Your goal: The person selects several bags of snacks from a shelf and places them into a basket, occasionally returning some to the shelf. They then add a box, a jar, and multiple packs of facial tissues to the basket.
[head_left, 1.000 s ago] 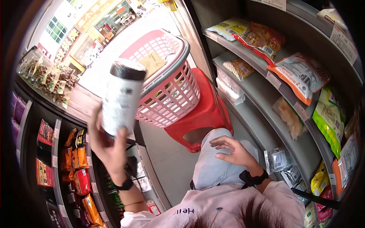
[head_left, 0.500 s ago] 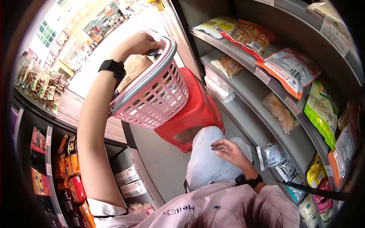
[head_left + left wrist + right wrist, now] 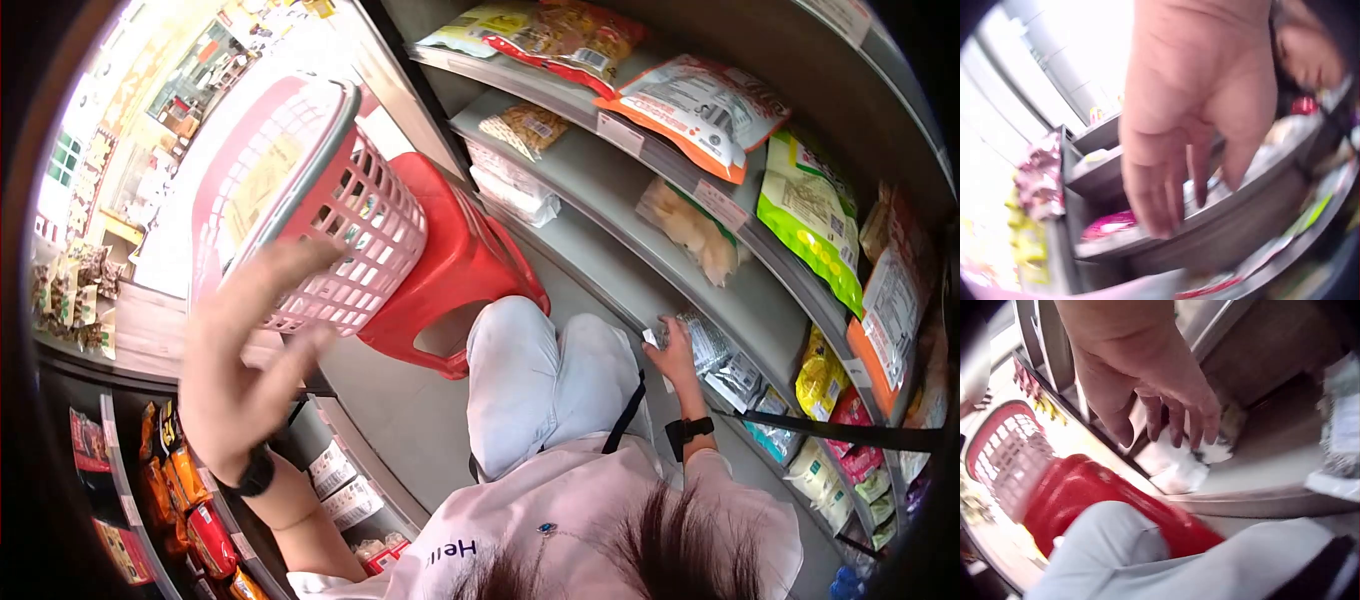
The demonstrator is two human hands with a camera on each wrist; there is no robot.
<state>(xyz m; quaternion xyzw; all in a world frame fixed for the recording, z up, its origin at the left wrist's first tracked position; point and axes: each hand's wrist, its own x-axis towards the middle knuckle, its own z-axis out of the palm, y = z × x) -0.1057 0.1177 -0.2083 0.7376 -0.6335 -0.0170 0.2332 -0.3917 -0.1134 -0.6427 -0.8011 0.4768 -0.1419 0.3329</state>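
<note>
Item: right hand (image 3: 672,352), fingers slack and spread, holding nothing, at the near edge of the silver packets (image 3: 715,345), low on the right. Whether I touch them, I cannot tell.
Risk: a careless grab could drag neighbouring packets off.

Item: left hand (image 3: 240,370), loose and empty, raised beside the pink basket (image 3: 350,230) perched on the red stool (image 3: 470,270).
Risk: a stray swing could tip it.

TEXT | you can read only "Hel" on the pink shirt (image 3: 455,549) | silver packets (image 3: 735,375), shelf tags (image 3: 620,133): print too blurred
</note>
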